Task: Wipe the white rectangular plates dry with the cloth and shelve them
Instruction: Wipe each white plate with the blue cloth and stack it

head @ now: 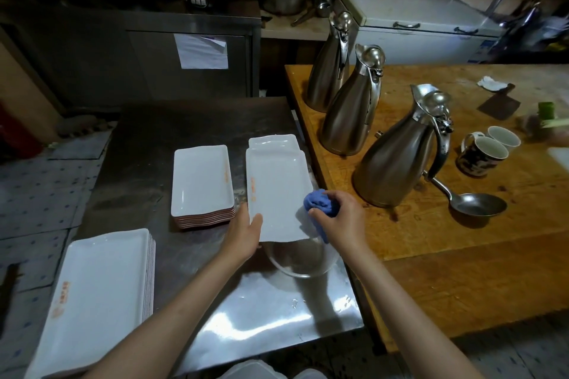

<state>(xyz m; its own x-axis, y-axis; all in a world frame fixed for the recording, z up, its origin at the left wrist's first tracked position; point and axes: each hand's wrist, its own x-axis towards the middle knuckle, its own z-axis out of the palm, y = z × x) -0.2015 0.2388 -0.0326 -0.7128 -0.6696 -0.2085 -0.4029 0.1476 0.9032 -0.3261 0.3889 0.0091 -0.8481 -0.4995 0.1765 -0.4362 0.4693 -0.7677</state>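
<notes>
Two hands work one white plate (277, 194), which lies over a glass bowl (300, 258) near the right edge of the steel table (154, 163): the left hand (244, 232) steadies its near left edge with fairly straight fingers, and the right hand (337, 220) grips a bunched blue cloth (318, 203) on its near right corner. Wiping would go best in long strokes towards the far end, the left hand pressing so the plate does not tip. Whether the stacks to the left (201, 181) are already dry is hard to tell.
</notes>
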